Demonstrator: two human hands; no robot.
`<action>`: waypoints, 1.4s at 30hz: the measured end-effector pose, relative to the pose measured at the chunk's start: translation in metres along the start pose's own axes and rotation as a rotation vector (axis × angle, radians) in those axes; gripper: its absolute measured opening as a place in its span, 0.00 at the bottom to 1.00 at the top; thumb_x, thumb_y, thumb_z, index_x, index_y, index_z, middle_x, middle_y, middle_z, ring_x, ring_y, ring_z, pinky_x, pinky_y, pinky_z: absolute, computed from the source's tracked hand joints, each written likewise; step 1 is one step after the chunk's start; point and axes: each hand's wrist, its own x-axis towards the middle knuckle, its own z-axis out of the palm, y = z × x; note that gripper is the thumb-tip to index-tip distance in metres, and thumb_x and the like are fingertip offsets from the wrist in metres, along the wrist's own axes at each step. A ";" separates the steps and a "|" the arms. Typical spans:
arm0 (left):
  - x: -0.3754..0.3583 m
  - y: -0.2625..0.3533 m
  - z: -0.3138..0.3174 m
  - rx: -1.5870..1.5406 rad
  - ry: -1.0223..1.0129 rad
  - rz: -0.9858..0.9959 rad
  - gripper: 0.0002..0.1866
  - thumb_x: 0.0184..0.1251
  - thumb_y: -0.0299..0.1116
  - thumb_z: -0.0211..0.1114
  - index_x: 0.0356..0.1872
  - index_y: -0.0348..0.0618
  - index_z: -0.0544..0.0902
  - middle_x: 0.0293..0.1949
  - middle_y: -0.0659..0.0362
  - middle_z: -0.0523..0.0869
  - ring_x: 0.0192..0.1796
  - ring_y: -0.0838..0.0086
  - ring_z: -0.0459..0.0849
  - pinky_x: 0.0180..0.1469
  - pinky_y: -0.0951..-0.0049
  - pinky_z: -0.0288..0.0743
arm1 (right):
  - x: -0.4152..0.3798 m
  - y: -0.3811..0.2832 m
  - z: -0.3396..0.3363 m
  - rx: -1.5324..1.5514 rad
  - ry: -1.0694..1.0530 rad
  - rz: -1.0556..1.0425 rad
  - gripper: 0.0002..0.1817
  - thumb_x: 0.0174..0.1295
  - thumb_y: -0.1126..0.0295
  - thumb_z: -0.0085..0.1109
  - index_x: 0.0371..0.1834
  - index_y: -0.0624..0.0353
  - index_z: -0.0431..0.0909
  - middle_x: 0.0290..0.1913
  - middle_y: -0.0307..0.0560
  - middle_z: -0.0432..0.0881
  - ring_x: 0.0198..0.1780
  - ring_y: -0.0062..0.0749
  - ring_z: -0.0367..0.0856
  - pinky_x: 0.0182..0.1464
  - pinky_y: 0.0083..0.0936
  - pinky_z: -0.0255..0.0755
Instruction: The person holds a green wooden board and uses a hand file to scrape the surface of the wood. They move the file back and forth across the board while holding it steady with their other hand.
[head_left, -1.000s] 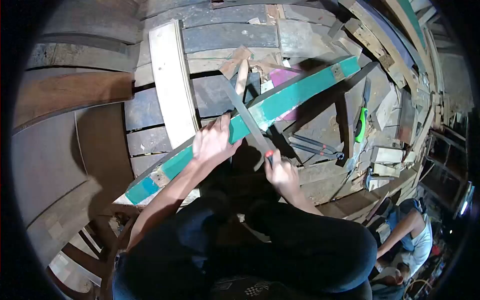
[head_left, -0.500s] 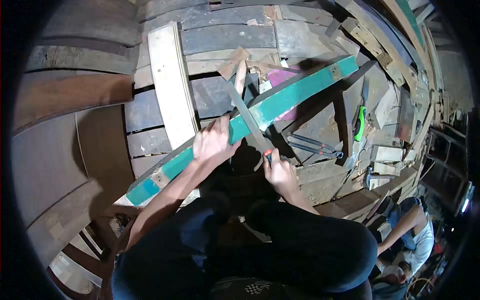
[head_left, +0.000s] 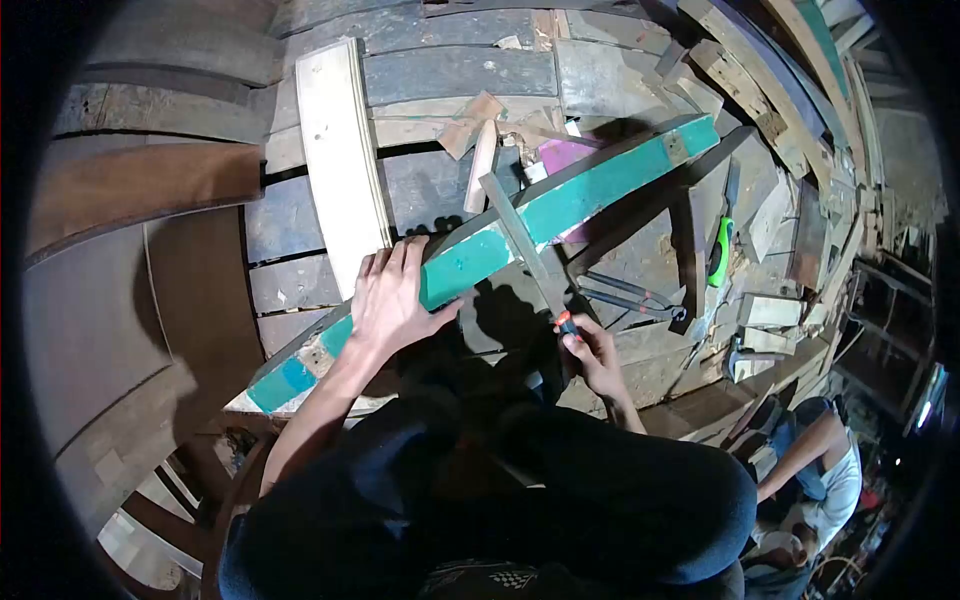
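Note:
A long wooden beam with a turquoise-painted face (head_left: pixel 590 203) lies slantwise in front of me. My left hand (head_left: pixel 390 297) is wrapped over its left part, fingers across the far edge and thumb on the near side. In my right hand (head_left: pixel 594 358) is the orange-and-dark handle of a flat metal file (head_left: pixel 527 245). The file's blade lies across the beam near its middle, its tip pointing away from me past the far edge. Just beyond the tip is a narrow pale wood piece (head_left: pixel 481 165).
A pale board (head_left: pixel 343 165) lies left of the beam. To the right are pincers (head_left: pixel 635 297), a green-handled tool (head_left: pixel 720 250) and a hammer (head_left: pixel 738 355). Wood scraps and planks lie stacked at far right. Another person (head_left: pixel 815 470) is at lower right.
My right hand has drawn the file toward me and to the right, so less blade reaches past the beam. My left hand has shifted left along the beam, its fingers more spread.

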 end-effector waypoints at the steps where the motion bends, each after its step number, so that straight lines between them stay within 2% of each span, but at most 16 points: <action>1: -0.001 -0.001 0.003 0.013 -0.010 -0.011 0.43 0.49 0.49 0.82 0.65 0.37 0.75 0.56 0.44 0.85 0.56 0.48 0.86 0.65 0.50 0.76 | 0.000 -0.005 0.002 -0.070 0.017 0.017 0.12 0.79 0.63 0.56 0.55 0.60 0.78 0.33 0.33 0.73 0.36 0.18 0.70 0.39 0.24 0.67; 4: -0.001 0.000 0.006 0.046 -0.049 -0.048 0.41 0.50 0.51 0.80 0.62 0.37 0.77 0.53 0.43 0.87 0.53 0.48 0.88 0.62 0.51 0.78 | -0.001 -0.009 0.012 -0.330 0.053 -0.027 0.14 0.82 0.63 0.49 0.62 0.56 0.73 0.30 0.39 0.72 0.33 0.21 0.69 0.37 0.28 0.69; 5: 0.000 0.000 0.005 0.063 -0.077 -0.065 0.40 0.50 0.52 0.79 0.61 0.36 0.77 0.53 0.42 0.87 0.53 0.48 0.89 0.62 0.51 0.79 | -0.006 0.004 0.008 -0.278 0.036 0.071 0.13 0.82 0.63 0.49 0.60 0.56 0.74 0.28 0.47 0.74 0.28 0.35 0.76 0.35 0.34 0.70; 8: 0.001 0.005 0.002 0.039 -0.074 -0.095 0.38 0.51 0.51 0.79 0.58 0.36 0.79 0.44 0.42 0.90 0.46 0.48 0.91 0.56 0.51 0.81 | -0.036 0.014 0.005 -0.575 0.064 0.138 0.14 0.79 0.62 0.52 0.60 0.56 0.74 0.31 0.66 0.82 0.37 0.74 0.81 0.37 0.53 0.74; 11: -0.001 0.005 0.006 0.027 -0.072 -0.106 0.36 0.51 0.51 0.79 0.57 0.37 0.79 0.40 0.45 0.91 0.42 0.50 0.92 0.54 0.50 0.82 | -0.048 0.025 0.000 -0.662 0.037 0.175 0.15 0.79 0.62 0.52 0.61 0.56 0.74 0.31 0.70 0.83 0.36 0.76 0.82 0.37 0.59 0.74; 13: -0.002 0.004 0.009 -0.013 -0.095 -0.125 0.36 0.52 0.51 0.78 0.56 0.37 0.78 0.40 0.45 0.90 0.42 0.51 0.92 0.54 0.49 0.81 | -0.033 0.042 0.007 -0.697 0.045 0.061 0.15 0.78 0.62 0.54 0.58 0.60 0.74 0.30 0.71 0.83 0.35 0.75 0.82 0.36 0.60 0.74; 15: -0.001 0.005 0.003 0.017 -0.119 -0.121 0.34 0.53 0.51 0.78 0.55 0.38 0.78 0.37 0.46 0.90 0.39 0.51 0.92 0.48 0.50 0.84 | 0.004 0.015 0.035 -0.645 0.135 -0.229 0.13 0.78 0.62 0.55 0.54 0.61 0.74 0.28 0.69 0.82 0.33 0.74 0.82 0.35 0.59 0.74; 18: 0.001 0.008 0.001 0.030 -0.126 -0.132 0.33 0.54 0.52 0.78 0.53 0.38 0.79 0.35 0.46 0.91 0.35 0.50 0.92 0.40 0.50 0.85 | 0.048 -0.016 0.057 -0.684 0.048 -0.119 0.12 0.78 0.63 0.55 0.50 0.61 0.74 0.27 0.66 0.83 0.32 0.71 0.83 0.35 0.56 0.76; 20: 0.001 0.014 -0.003 0.036 -0.144 -0.161 0.33 0.55 0.51 0.77 0.53 0.38 0.80 0.36 0.45 0.91 0.36 0.49 0.92 0.42 0.50 0.85 | 0.050 -0.031 0.056 -0.663 0.031 -0.088 0.09 0.76 0.67 0.56 0.50 0.61 0.75 0.26 0.64 0.83 0.32 0.69 0.84 0.34 0.55 0.77; 23: -0.003 0.007 0.003 0.066 -0.095 -0.102 0.33 0.55 0.51 0.77 0.55 0.38 0.79 0.36 0.45 0.91 0.37 0.49 0.92 0.42 0.50 0.84 | 0.023 -0.008 0.039 -0.613 0.104 -0.283 0.09 0.75 0.68 0.57 0.52 0.60 0.76 0.26 0.66 0.82 0.32 0.71 0.84 0.33 0.56 0.76; 25: -0.001 0.003 0.004 0.062 -0.082 -0.088 0.33 0.54 0.50 0.77 0.55 0.37 0.79 0.36 0.45 0.91 0.37 0.49 0.92 0.42 0.50 0.84 | -0.020 0.015 0.021 -0.630 0.116 -0.004 0.10 0.75 0.67 0.57 0.53 0.59 0.76 0.27 0.67 0.82 0.32 0.72 0.83 0.33 0.57 0.76; 31: -0.002 0.003 0.009 0.016 -0.062 -0.077 0.34 0.53 0.50 0.78 0.54 0.36 0.78 0.36 0.45 0.91 0.36 0.51 0.92 0.41 0.52 0.85 | -0.019 0.031 0.021 -0.752 0.115 0.069 0.11 0.74 0.66 0.58 0.51 0.63 0.76 0.29 0.68 0.83 0.33 0.73 0.83 0.33 0.57 0.75; 32: -0.002 0.006 0.004 0.036 -0.083 -0.081 0.34 0.54 0.51 0.78 0.54 0.36 0.79 0.35 0.46 0.91 0.34 0.52 0.92 0.39 0.53 0.85 | 0.009 0.028 0.028 -0.603 0.198 -0.402 0.12 0.74 0.65 0.60 0.48 0.64 0.76 0.27 0.68 0.82 0.32 0.72 0.83 0.33 0.56 0.75; 35: -0.001 0.011 -0.002 0.072 -0.067 -0.103 0.35 0.54 0.52 0.77 0.54 0.35 0.79 0.33 0.46 0.91 0.33 0.52 0.92 0.38 0.53 0.86 | 0.036 0.000 0.040 -0.720 0.159 -0.062 0.13 0.75 0.62 0.58 0.46 0.63 0.76 0.27 0.65 0.82 0.32 0.69 0.83 0.34 0.56 0.75; 39: -0.003 0.009 0.002 0.076 -0.041 -0.081 0.35 0.54 0.53 0.77 0.54 0.35 0.79 0.32 0.45 0.90 0.33 0.50 0.91 0.38 0.52 0.86 | 0.010 0.009 0.031 -0.651 0.157 -0.220 0.13 0.76 0.61 0.57 0.52 0.60 0.76 0.28 0.67 0.83 0.34 0.71 0.83 0.34 0.58 0.76; 42: -0.002 0.003 0.006 0.097 -0.008 -0.042 0.35 0.54 0.51 0.78 0.55 0.35 0.79 0.34 0.45 0.91 0.35 0.50 0.92 0.40 0.52 0.86 | -0.039 0.026 0.029 -0.717 0.188 0.032 0.14 0.75 0.64 0.56 0.57 0.60 0.76 0.28 0.70 0.83 0.32 0.72 0.84 0.33 0.58 0.77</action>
